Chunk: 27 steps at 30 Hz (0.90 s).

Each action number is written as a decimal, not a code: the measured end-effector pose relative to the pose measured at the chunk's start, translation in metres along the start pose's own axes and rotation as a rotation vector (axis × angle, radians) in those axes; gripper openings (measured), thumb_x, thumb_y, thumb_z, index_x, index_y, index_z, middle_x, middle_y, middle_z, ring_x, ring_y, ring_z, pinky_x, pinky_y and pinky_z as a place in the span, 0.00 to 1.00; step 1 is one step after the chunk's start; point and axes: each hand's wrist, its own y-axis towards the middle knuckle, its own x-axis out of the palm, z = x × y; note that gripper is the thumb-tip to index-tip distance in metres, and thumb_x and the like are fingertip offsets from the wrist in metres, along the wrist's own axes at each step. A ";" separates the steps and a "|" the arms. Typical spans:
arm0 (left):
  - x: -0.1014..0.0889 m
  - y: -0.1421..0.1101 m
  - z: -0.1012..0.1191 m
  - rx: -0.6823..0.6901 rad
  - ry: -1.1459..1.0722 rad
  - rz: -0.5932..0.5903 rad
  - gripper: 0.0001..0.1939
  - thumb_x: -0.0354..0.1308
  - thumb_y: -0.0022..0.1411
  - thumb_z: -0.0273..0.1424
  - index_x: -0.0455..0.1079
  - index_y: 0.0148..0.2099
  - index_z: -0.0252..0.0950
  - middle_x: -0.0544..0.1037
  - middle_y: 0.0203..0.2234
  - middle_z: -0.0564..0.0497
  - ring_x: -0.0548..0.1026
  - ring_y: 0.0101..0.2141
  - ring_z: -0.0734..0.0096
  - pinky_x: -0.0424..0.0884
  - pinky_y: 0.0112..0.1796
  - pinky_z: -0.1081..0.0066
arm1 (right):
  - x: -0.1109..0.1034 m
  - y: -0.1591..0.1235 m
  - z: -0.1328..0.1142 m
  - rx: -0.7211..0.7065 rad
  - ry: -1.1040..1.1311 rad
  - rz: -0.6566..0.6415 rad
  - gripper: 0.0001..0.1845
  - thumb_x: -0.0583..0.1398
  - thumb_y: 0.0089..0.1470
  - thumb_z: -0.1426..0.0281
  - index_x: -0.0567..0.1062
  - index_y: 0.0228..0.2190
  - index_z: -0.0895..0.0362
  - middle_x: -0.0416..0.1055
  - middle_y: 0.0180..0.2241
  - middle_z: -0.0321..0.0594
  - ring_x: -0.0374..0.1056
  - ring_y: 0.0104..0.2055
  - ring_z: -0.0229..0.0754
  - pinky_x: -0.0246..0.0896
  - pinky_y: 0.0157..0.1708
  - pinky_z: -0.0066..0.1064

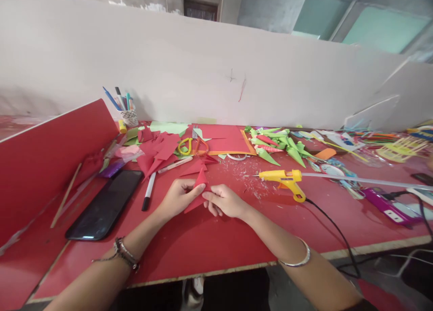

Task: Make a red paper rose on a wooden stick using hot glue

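A pointed piece of red paper is held between the hands over the desk, tip outward. It is pinched under the thumb in the left hand's grip, seemingly to press its fold flat; its edge is pinched by the right hand's narrow grip, probably for steadiness. Farther right, a glue gun is laid down, likely for easy reach; pens are kept upright by a cup.

Paper in hands, phone left, glue gun right, scissors behind

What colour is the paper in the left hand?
The paper is red; head view shows it.
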 end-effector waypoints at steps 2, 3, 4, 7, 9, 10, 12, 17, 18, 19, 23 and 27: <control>0.000 0.000 0.000 -0.015 0.000 0.002 0.19 0.47 0.58 0.40 0.68 0.27 0.30 0.73 0.21 0.51 0.68 0.24 0.73 0.63 0.28 0.76 | 0.001 0.000 0.000 0.017 -0.020 -0.034 0.19 0.51 0.53 0.59 0.64 0.19 0.60 0.61 0.11 0.29 0.52 0.10 0.26 0.48 0.11 0.19; 0.001 0.000 -0.001 -0.022 0.014 0.018 0.18 0.48 0.57 0.40 0.68 0.26 0.30 0.72 0.20 0.52 0.68 0.23 0.73 0.62 0.26 0.76 | 0.001 0.000 0.000 0.024 -0.030 -0.049 0.19 0.52 0.53 0.59 0.63 0.19 0.59 0.61 0.11 0.29 0.52 0.09 0.26 0.48 0.11 0.19; 0.001 0.001 -0.001 -0.029 0.034 0.043 0.19 0.48 0.57 0.40 0.67 0.24 0.31 0.71 0.18 0.53 0.66 0.22 0.75 0.61 0.25 0.76 | 0.001 0.000 0.000 0.029 -0.035 -0.057 0.19 0.52 0.53 0.60 0.63 0.18 0.59 0.61 0.11 0.29 0.52 0.09 0.26 0.48 0.11 0.19; 0.002 0.001 -0.003 -0.037 0.066 0.112 0.20 0.47 0.57 0.41 0.63 0.21 0.31 0.67 0.15 0.55 0.62 0.19 0.77 0.59 0.22 0.77 | 0.002 0.000 -0.001 0.035 -0.007 -0.060 0.18 0.51 0.53 0.59 0.63 0.19 0.59 0.61 0.10 0.28 0.53 0.10 0.26 0.48 0.12 0.19; 0.002 0.002 -0.004 -0.043 0.034 0.135 0.20 0.46 0.58 0.41 0.63 0.22 0.31 0.67 0.16 0.55 0.62 0.20 0.78 0.60 0.23 0.77 | 0.002 0.000 -0.001 0.027 0.026 -0.051 0.18 0.51 0.53 0.59 0.64 0.21 0.60 0.61 0.11 0.28 0.53 0.10 0.27 0.49 0.12 0.20; 0.002 0.001 -0.004 -0.049 0.012 0.145 0.20 0.45 0.58 0.41 0.62 0.22 0.31 0.67 0.17 0.55 0.63 0.20 0.78 0.60 0.23 0.77 | 0.001 0.000 -0.002 0.017 0.036 -0.044 0.17 0.51 0.53 0.59 0.65 0.22 0.60 0.61 0.11 0.28 0.54 0.11 0.27 0.50 0.13 0.20; 0.002 0.002 -0.004 -0.060 -0.020 0.175 0.19 0.46 0.58 0.41 0.61 0.22 0.32 0.67 0.18 0.55 0.63 0.21 0.77 0.61 0.24 0.77 | 0.001 0.001 -0.002 -0.014 0.044 -0.025 0.17 0.52 0.52 0.60 0.65 0.22 0.60 0.60 0.11 0.28 0.54 0.12 0.27 0.51 0.14 0.20; 0.003 0.002 -0.001 -0.054 -0.046 0.237 0.15 0.48 0.57 0.40 0.62 0.27 0.32 0.69 0.21 0.55 0.66 0.23 0.77 0.63 0.26 0.77 | 0.000 0.003 -0.001 -0.077 0.071 0.146 0.14 0.53 0.52 0.61 0.64 0.23 0.58 0.59 0.13 0.27 0.54 0.14 0.28 0.49 0.16 0.20; 0.003 0.002 0.000 -0.062 -0.056 0.214 0.14 0.49 0.57 0.40 0.63 0.28 0.32 0.69 0.21 0.55 0.66 0.21 0.78 0.63 0.24 0.77 | -0.001 0.003 -0.001 -0.090 0.085 0.187 0.13 0.53 0.52 0.61 0.63 0.24 0.57 0.58 0.13 0.27 0.54 0.15 0.28 0.50 0.16 0.21; 0.003 0.002 0.001 -0.071 -0.071 0.176 0.14 0.50 0.56 0.40 0.63 0.30 0.33 0.68 0.20 0.56 0.65 0.20 0.79 0.62 0.23 0.78 | -0.001 0.004 -0.001 -0.103 0.101 0.217 0.13 0.53 0.52 0.61 0.63 0.23 0.57 0.57 0.14 0.27 0.54 0.16 0.28 0.50 0.17 0.21; 0.002 0.000 0.003 -0.088 -0.118 0.064 0.13 0.49 0.57 0.39 0.61 0.30 0.33 0.64 0.13 0.59 0.63 0.13 0.80 0.60 0.19 0.78 | 0.001 0.004 -0.001 -0.122 0.118 0.221 0.16 0.53 0.52 0.58 0.63 0.21 0.57 0.58 0.16 0.29 0.56 0.17 0.29 0.52 0.18 0.22; 0.003 -0.001 0.002 -0.093 -0.147 0.103 0.13 0.49 0.57 0.39 0.58 0.28 0.34 0.64 0.10 0.60 0.61 0.11 0.81 0.56 0.17 0.80 | 0.002 0.003 0.002 -0.081 0.041 0.126 0.24 0.48 0.54 0.55 0.63 0.17 0.58 0.59 0.13 0.31 0.56 0.16 0.30 0.51 0.17 0.23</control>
